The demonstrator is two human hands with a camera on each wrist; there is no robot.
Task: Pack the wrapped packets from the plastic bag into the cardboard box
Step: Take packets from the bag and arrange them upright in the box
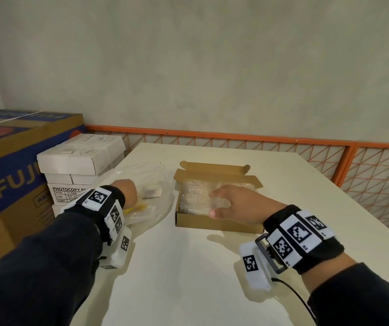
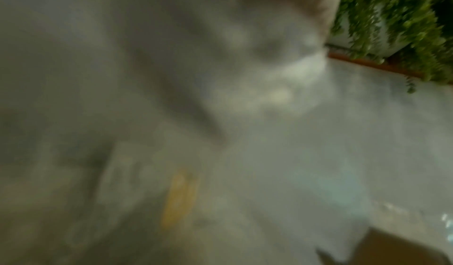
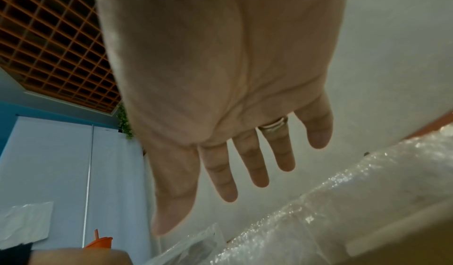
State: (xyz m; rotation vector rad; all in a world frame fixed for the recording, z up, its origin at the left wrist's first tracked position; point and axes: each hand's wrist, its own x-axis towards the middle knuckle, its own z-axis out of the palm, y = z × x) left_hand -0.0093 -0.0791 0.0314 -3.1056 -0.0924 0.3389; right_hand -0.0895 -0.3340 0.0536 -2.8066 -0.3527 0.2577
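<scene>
1. At the far left of the head view stands a large brown and blue carton [image 1: 12, 165] printed with "FUJI", and just right of it a stack of white boxes [image 1: 80, 161], the lower one labelled "PHOTOCOPY".
2. The white table [image 1: 188, 267] fills the lower middle of the frame, with an orange mesh railing [image 1: 306, 149] behind it under a grey wall.
3. Left of centre, the clear plastic bag [image 1: 151, 194] lies crumpled on the table near the white boxes; a small wrapped packet [image 1: 150, 192] and something yellow show through it.
4. The left hand [image 1: 126, 191] reaches into the bag's mouth. Its fingers are hidden inside the plastic and the left wrist view is badly blurred, so I cannot tell how far it is open or whether it has hold of anything.
5. Just right of the bag, not touching it, the cardboard box [image 1: 212, 222] sits open on the table, lid flap folded back toward the wall. Bubble-wrapped packets [image 1: 198, 194] lie flat inside, filling much of it.
6. The right hand [image 1: 238, 205] hovers over the box's right part, palm down, fingers straight and spread. The right wrist view shows the right hand [image 3: 220, 94] holding nothing, a ring [image 3: 273, 126] on one finger, and the bubble wrap [image 3: 318, 211] below the fingertips; contact cannot be made out.
</scene>
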